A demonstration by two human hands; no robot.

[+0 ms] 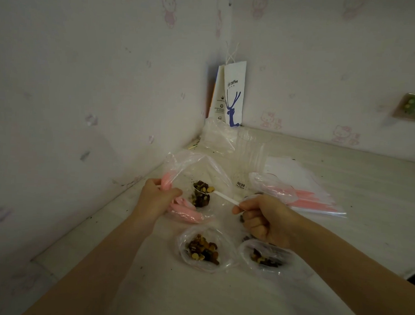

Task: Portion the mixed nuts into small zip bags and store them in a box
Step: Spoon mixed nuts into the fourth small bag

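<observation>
Nearest bags: two small clear bags lie open on the pale table (219,298) close to the person. The left filled bag (203,249) holds a mound of mixed nuts; the right filled bag (266,257), partly under the right wrist, holds a smaller dark heap.

Right hand: the right hand (262,219) is curled in a loose fist, thumb and fingers pinching the end of a white plastic spoon (220,194). The spoon's bowl is heaped with nuts.

Left hand: the left hand (158,197) pinches the pink zip rim of the bag being filled (196,178), lifting it so the mouth stays open toward the spoon.

Where the nuts are: the spoonful (204,187) sits inside the open mouth, just above a small pile of nuts (200,200) already in that bag.

Step in hand: likely tipping a scoop into the third bag; portioning looks partly done, nothing looks zipped yet.

Next move calls for: turning the spoon to drop the load well past the rim, while the left pinch keeps the floppy mouth wide; otherwise nuts may spill onto the table.

Further right: a stack of empty zip bags (307,197) with pink strips lies flat.

Further back: crumpled clear plastic (217,136) and a clear tub-like shape (252,147), too faint to identify.

Corner: a white paper coffee bag (233,96) stands against the wall.

Box: no storage box clearly visible.
</observation>
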